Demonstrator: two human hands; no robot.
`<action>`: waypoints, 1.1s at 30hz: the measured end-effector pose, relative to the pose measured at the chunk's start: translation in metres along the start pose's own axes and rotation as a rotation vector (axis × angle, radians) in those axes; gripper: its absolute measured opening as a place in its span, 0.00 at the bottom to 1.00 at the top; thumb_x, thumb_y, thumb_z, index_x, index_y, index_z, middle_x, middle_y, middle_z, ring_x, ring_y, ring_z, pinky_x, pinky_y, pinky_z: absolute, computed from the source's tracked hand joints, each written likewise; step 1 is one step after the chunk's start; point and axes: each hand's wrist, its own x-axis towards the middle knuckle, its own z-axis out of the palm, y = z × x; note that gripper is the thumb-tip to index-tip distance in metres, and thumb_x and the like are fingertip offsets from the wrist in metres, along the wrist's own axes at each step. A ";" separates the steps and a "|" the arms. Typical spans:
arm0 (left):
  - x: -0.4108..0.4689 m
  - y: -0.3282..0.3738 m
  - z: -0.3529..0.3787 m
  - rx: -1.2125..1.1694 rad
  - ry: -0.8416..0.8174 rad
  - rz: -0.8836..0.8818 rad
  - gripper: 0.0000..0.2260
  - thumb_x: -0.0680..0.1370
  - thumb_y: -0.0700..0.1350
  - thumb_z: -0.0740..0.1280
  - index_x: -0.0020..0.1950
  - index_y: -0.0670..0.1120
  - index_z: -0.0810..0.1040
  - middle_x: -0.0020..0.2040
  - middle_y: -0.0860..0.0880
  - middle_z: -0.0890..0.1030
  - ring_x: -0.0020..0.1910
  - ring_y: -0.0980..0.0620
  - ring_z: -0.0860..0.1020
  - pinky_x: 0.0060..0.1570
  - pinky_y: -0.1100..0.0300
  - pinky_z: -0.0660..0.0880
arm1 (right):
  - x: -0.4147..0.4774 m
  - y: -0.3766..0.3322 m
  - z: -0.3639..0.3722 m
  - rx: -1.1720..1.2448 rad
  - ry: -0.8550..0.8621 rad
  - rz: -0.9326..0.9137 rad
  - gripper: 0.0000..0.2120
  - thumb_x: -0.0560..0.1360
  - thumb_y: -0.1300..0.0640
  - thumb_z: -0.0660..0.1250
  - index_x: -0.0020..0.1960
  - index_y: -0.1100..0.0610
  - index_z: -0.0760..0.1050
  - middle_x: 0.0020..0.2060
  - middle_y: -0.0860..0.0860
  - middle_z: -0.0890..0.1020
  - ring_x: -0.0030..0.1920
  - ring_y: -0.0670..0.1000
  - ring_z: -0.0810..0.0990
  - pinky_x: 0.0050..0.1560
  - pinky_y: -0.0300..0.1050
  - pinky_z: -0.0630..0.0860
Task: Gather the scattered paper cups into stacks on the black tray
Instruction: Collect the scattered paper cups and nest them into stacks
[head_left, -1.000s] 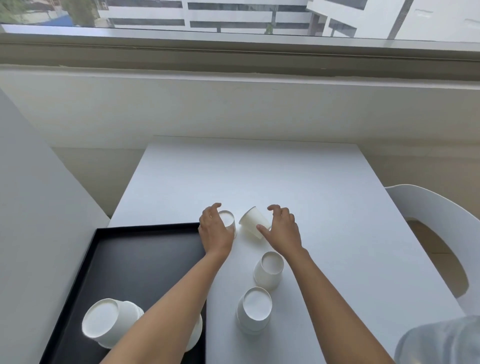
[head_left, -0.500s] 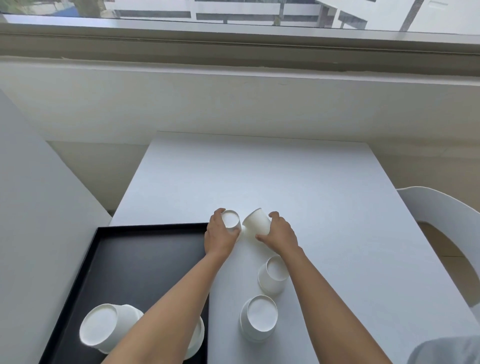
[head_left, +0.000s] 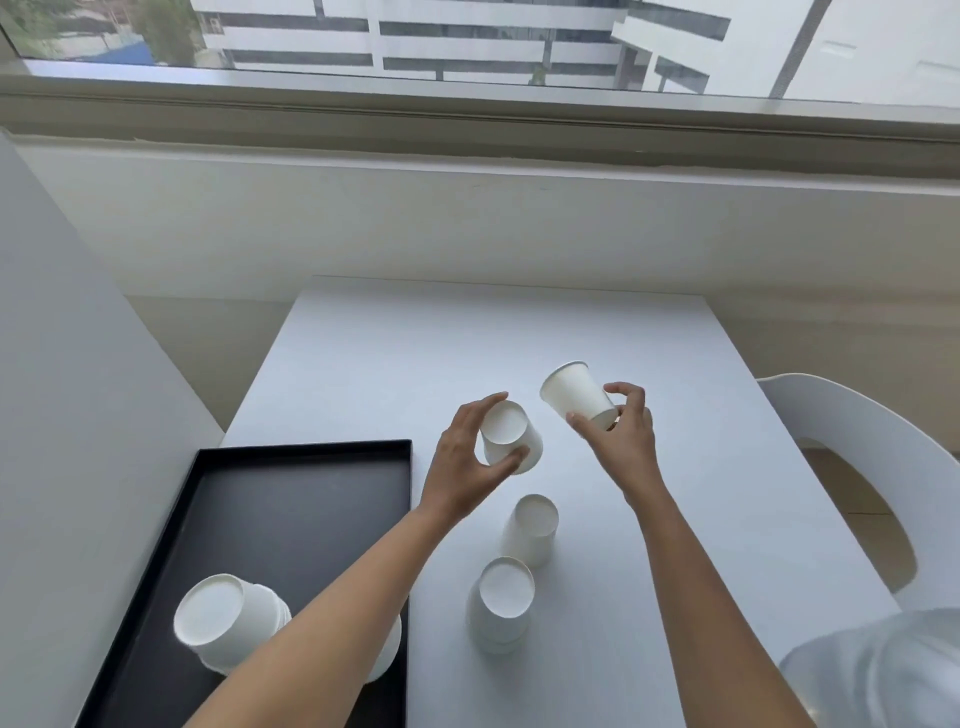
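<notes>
My left hand (head_left: 465, 462) grips an upside-down white paper cup (head_left: 511, 436), lifted just above the white table. My right hand (head_left: 621, 441) holds a second paper cup (head_left: 576, 395) tilted on its side, its rim pointing up and left, base in my fingers. The two held cups are apart. Two more upside-down cups stand on the table nearer me: a single cup (head_left: 530, 527) and a short stack (head_left: 501, 603). The black tray (head_left: 291, 509) lies at the left and carries a stack of upside-down cups (head_left: 228, 621); another stack behind my left forearm is mostly hidden.
The white table (head_left: 467, 338) ends at a low wall under a window. A white chair (head_left: 857, 467) stands at the right edge. A grey panel (head_left: 67, 415) rises along the left of the tray. A pale sleeve or knee (head_left: 878, 670) shows at bottom right.
Both hands closed on the two far cups and raised them off the table. The right hand moved right and up with its tilted cup; the left cup rose slightly.
</notes>
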 end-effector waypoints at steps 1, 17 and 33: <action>-0.002 0.004 0.001 0.006 -0.027 0.014 0.28 0.71 0.51 0.72 0.68 0.62 0.65 0.63 0.64 0.70 0.62 0.65 0.69 0.62 0.60 0.67 | -0.003 -0.004 -0.005 0.006 0.007 -0.009 0.26 0.71 0.52 0.71 0.64 0.49 0.62 0.58 0.55 0.67 0.57 0.56 0.72 0.47 0.44 0.69; -0.034 -0.003 0.015 -0.004 -0.305 -0.179 0.31 0.65 0.58 0.74 0.64 0.70 0.63 0.60 0.63 0.74 0.60 0.61 0.71 0.55 0.67 0.67 | -0.059 -0.032 -0.022 -0.194 -0.094 -0.172 0.25 0.71 0.52 0.71 0.64 0.49 0.66 0.58 0.52 0.70 0.61 0.52 0.66 0.54 0.42 0.65; -0.036 -0.015 0.019 -0.055 -0.580 -0.345 0.36 0.68 0.46 0.76 0.72 0.57 0.61 0.62 0.55 0.75 0.63 0.57 0.71 0.56 0.65 0.64 | -0.079 0.007 0.009 -0.440 -0.165 -0.178 0.24 0.73 0.51 0.66 0.68 0.51 0.68 0.62 0.51 0.71 0.63 0.54 0.66 0.60 0.46 0.71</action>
